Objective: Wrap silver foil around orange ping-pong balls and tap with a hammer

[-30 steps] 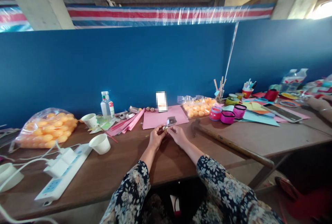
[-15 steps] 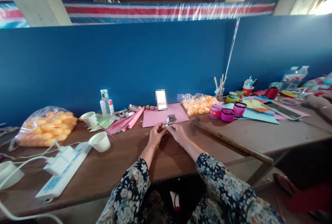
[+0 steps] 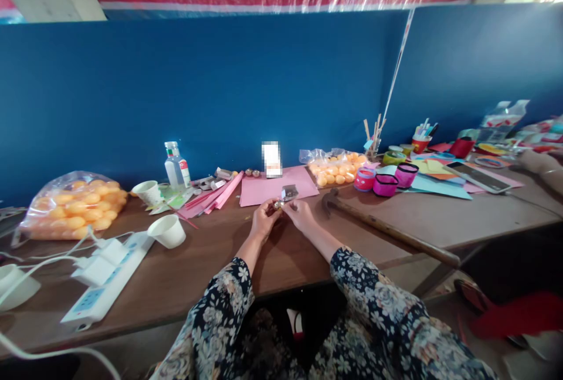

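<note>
Between my two hands, just above the near edge of a pink paper sheet [image 3: 303, 179], is a small shiny metallic ball [image 3: 278, 204]. My left hand [image 3: 264, 220] pinches the ball from the left, fingers curled. From the other side my right hand [image 3: 301, 216] closes thumb and fingertips against it; its exact grip is partly hidden. A small dark, glossy piece [image 3: 289, 193] shows right behind the fingertips, over the paper. Two similar shiny balls [image 3: 252, 173] lie at the sheet's far left corner.
A hammer [image 3: 391, 228] lies right of my hands. Leftward are pink paper strips [image 3: 220, 199], a white cup [image 3: 166, 231], a power strip [image 3: 112, 283] and a bag of orange balls [image 3: 73, 210]. Another such bag [image 3: 336, 170] and magenta bands [image 3: 386, 185] sit rightward. Someone's hand [image 3: 534, 163] is far right.
The whole view has shifted, so the table appears slightly higher. Both hands stay together at the shiny ball, with only a slight change in finger position.
</note>
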Action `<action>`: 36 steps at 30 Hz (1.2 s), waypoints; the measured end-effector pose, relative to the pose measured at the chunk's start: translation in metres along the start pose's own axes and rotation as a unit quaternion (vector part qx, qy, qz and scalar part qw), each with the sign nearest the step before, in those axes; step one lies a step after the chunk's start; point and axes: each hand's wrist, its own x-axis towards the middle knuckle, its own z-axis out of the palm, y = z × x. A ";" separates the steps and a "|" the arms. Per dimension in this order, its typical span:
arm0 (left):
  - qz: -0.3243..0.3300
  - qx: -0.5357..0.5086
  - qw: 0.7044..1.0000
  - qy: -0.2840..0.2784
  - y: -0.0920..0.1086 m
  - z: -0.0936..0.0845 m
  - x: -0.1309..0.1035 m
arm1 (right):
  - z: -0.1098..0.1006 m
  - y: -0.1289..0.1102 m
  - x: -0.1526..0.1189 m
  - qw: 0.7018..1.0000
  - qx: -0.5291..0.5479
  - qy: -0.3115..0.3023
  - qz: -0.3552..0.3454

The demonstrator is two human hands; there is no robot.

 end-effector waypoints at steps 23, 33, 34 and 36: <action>-0.056 -0.088 0.994 0.020 -0.002 -0.001 0.003 | 0.008 0.015 0.001 0.989 0.140 -0.041 -0.038; -0.051 -0.069 0.996 0.018 0.001 0.000 0.001 | 0.009 0.014 -0.001 0.987 0.148 -0.044 -0.044; -0.049 -0.064 0.996 0.024 0.001 0.000 0.001 | 0.009 0.013 -0.001 0.987 0.149 -0.044 -0.041; -0.049 -0.060 0.996 0.047 -0.001 -0.001 0.002 | 0.008 0.013 0.001 0.987 0.156 -0.026 -0.019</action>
